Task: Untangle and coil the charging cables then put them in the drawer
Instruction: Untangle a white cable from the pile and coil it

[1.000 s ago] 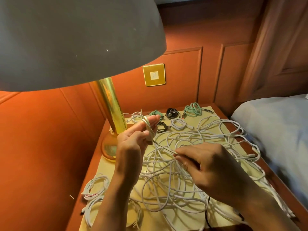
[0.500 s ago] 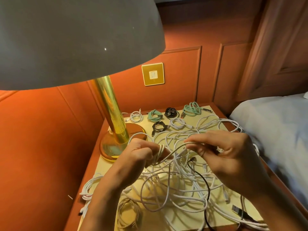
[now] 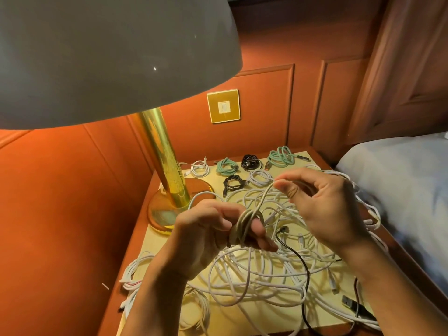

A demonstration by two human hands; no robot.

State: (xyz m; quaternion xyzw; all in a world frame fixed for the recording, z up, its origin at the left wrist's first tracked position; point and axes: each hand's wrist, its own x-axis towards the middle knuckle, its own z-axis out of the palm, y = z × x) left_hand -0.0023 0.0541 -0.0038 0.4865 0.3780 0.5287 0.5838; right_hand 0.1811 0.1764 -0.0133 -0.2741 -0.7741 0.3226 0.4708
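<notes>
A beige braided cable (image 3: 244,226) is wound in several loops around the fingers of my left hand (image 3: 213,236), which is shut on it. My right hand (image 3: 324,209) pinches the free run of the same cable near its top (image 3: 271,189), holding it up and to the right. Under both hands lies a tangled heap of white cables (image 3: 261,277) with one black cable (image 3: 303,265) running through it. At the back of the nightstand top (image 3: 155,241) lie small finished coils: a white one (image 3: 200,169), two mint ones (image 3: 226,166) (image 3: 281,155), two black ones (image 3: 252,162) (image 3: 234,184). No drawer is visible.
A brass lamp (image 3: 167,166) with a big grey shade (image 3: 109,57) stands at the table's back left. More white cable (image 3: 135,270) hangs over the left edge. A USB plug (image 3: 356,307) lies at front right. A bed (image 3: 400,178) adjoins on the right; a wall switch (image 3: 223,106) is behind.
My left hand has dropped from beside the lamp stem toward the heap, with more loops around its fingers. My right hand has risen and drawn the cable's free run up to the right.
</notes>
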